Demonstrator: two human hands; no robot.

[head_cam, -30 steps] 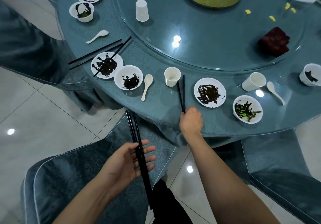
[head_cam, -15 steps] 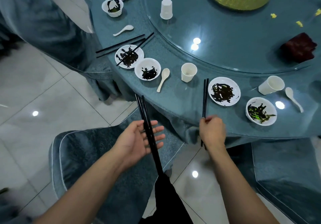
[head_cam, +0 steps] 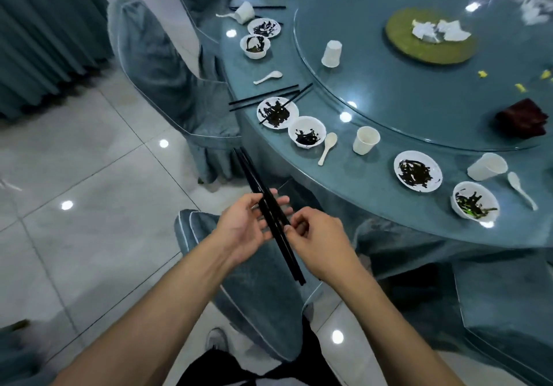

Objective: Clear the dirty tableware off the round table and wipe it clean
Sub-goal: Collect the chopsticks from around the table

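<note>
Head view: both hands, left hand (head_cam: 242, 230) and right hand (head_cam: 317, 236), grasp gathered chopsticks (head_cam: 263, 203); beyond them, dirty plates (head_cam: 417, 170), bowls (head_cam: 306, 131), cups (head_cam: 365, 140) remain; wiping looks far off.

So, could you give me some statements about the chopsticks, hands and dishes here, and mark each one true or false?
1. Both hands hold the bundle of black chopsticks. True: the left hand and right hand meet on it.
2. The cup on the glass turntable stands upside down. True.
3. The white spoon lies inside a bowl. False: it lies on the table beside the bowl.
4. No chopsticks are on the table. False: a few lie by a dirty plate.
</note>
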